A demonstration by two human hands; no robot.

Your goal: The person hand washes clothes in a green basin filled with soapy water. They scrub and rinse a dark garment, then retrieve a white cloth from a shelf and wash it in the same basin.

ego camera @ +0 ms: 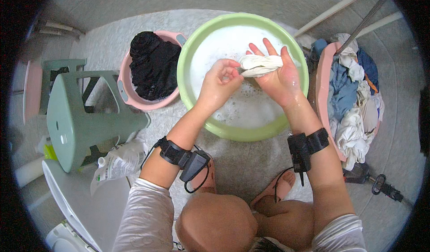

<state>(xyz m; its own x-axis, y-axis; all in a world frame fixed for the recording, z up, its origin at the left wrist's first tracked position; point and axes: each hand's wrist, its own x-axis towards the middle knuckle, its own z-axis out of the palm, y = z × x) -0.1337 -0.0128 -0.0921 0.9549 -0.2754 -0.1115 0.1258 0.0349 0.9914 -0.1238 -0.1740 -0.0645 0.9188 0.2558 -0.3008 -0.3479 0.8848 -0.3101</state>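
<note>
Over a round green basin (243,136) of foamy water, both my hands meet at a small wet white cloth (260,65). My left hand (221,82) pinches the cloth's left end between thumb and fingers. The cloth lies across the palm of my right hand (282,73), whose fingers are spread; it does not close around the cloth. Suds cover much of the water below. The cloth is bunched into a narrow strip, and I cannot tell what kind of garment it is.
A pink basin (126,90) with black clothes (154,67) stands left of the green one. At the right, a pink tub (323,94) holds white and blue clothes (344,87). Green plastic stools (62,117) and a white pouch (119,161) are at the left.
</note>
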